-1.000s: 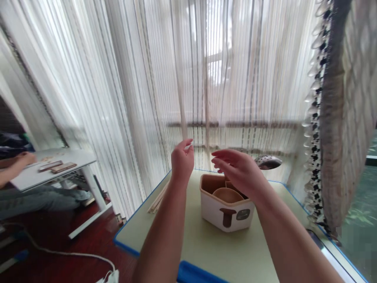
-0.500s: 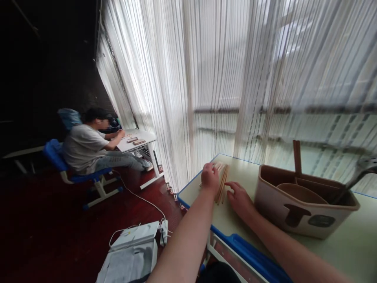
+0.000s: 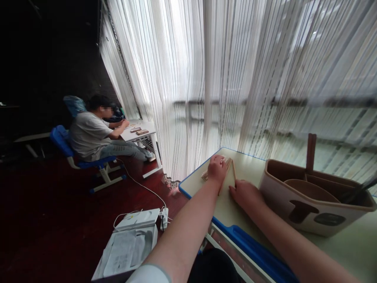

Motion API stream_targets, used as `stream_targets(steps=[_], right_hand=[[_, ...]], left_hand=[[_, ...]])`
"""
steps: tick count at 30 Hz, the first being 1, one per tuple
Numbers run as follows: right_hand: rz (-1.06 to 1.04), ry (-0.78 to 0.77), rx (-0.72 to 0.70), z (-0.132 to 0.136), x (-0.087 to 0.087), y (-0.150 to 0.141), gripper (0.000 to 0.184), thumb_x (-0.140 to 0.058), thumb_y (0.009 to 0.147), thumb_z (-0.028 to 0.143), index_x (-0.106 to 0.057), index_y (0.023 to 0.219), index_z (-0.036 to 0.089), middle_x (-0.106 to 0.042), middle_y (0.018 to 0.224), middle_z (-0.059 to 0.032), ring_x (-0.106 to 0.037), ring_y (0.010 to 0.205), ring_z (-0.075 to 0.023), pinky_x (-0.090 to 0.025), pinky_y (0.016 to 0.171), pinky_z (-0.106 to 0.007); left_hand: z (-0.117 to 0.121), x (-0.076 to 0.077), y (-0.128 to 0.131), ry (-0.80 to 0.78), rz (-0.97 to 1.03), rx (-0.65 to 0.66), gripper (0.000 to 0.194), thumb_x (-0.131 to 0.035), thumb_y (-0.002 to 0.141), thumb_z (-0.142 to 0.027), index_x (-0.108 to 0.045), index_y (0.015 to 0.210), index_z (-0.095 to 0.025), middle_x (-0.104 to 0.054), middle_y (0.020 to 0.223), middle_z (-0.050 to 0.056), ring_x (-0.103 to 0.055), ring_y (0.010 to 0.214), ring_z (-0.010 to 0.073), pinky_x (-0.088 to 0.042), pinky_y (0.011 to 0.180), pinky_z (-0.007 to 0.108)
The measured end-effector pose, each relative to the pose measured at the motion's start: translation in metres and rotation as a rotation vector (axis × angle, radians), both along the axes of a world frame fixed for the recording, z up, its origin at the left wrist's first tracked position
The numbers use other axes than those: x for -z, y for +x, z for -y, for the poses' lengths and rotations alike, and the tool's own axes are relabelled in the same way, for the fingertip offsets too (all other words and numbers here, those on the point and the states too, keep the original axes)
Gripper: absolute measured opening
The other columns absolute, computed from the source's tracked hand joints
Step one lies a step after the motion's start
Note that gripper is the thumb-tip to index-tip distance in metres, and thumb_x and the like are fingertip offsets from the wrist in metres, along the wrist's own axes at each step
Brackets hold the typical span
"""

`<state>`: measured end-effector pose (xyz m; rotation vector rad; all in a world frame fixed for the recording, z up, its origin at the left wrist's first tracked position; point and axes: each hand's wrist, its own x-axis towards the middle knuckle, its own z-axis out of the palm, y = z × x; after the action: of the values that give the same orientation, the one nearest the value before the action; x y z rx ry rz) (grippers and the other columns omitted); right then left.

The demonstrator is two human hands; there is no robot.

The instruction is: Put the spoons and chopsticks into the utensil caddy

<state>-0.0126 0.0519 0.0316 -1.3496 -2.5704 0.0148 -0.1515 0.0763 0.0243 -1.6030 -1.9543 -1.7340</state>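
Note:
A bundle of pale wooden chopsticks [image 3: 231,173] lies near the far left corner of the beige table [image 3: 253,165]. My left hand [image 3: 216,169] rests on the bundle's left side with fingers curled over the sticks. My right hand [image 3: 246,193] lies just right of it, fingers closed on the near ends of the sticks. A white and brown utensil caddy [image 3: 309,204] stands to the right of my right hand, with a brown stick [image 3: 310,153] upright in it and a dark handle at its right end.
The table has a blue edge [image 3: 250,251]. Sheer curtains [image 3: 235,78] hang behind it. On the dark floor to the left lies a white box with cables [image 3: 129,243]. Further left another person sits on a blue chair [image 3: 88,137] at a small white desk [image 3: 138,131].
From raised in the air over the caddy, both hands came down to the chopsticks at the left corner and closed on them; the view swung left.

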Motion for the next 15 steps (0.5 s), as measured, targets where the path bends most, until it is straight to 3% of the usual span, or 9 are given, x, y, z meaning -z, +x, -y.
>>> stream_targets(steps=[4, 7, 12, 15], right_hand=[[0.106, -0.133, 0.093, -0.001, -0.01, 0.002, 0.021, -0.045, 0.077, 0.012, -0.064, 0.085, 0.011, -0.066, 0.088, -0.0185, -0.063, 0.081, -0.028, -0.04, 0.059, -0.031], [0.056, -0.164, 0.133, -0.007, -0.011, 0.003, 0.023, -0.054, 0.072, 0.016, -0.061, 0.092, 0.01, -0.066, 0.088, -0.0195, -0.064, 0.08, -0.0281, -0.041, 0.057, -0.029], [-0.215, -0.48, 0.156, -0.022, 0.005, 0.0, 0.046, -0.051, 0.074, 0.025, -0.051, 0.113, 0.002, -0.065, 0.061, -0.0132, -0.061, 0.05, -0.0219, -0.04, 0.046, -0.029], [-0.45, -0.599, 0.147, -0.019, 0.01, -0.004, 0.053, -0.044, 0.077, 0.023, -0.04, 0.126, 0.002, -0.064, 0.06, -0.0087, -0.06, 0.046, -0.0187, -0.042, 0.045, -0.027]], left_hand=[[-0.004, 0.003, 0.0, -0.028, 0.002, 0.058, 0.026, -0.049, 0.08, -0.014, -0.06, 0.102, -0.015, -0.056, 0.108, 0.012, -0.057, 0.074, 0.0145, -0.046, 0.082, 0.03], [-0.008, 0.006, 0.0, -0.042, 0.001, 0.105, 0.025, -0.051, 0.078, -0.016, -0.06, 0.101, -0.015, -0.059, 0.104, 0.012, -0.058, 0.076, 0.0156, -0.046, 0.083, 0.031], [-0.009, 0.007, 0.001, -0.071, 0.096, 0.12, 0.024, -0.054, 0.077, -0.018, -0.061, 0.1, -0.013, -0.061, 0.101, 0.012, -0.06, 0.082, 0.0183, -0.046, 0.083, 0.031], [-0.01, 0.006, 0.001, -0.092, 0.284, 0.154, 0.025, -0.059, 0.074, -0.02, -0.061, 0.099, -0.014, -0.063, 0.101, 0.011, -0.06, 0.085, 0.0196, -0.045, 0.084, 0.032]])
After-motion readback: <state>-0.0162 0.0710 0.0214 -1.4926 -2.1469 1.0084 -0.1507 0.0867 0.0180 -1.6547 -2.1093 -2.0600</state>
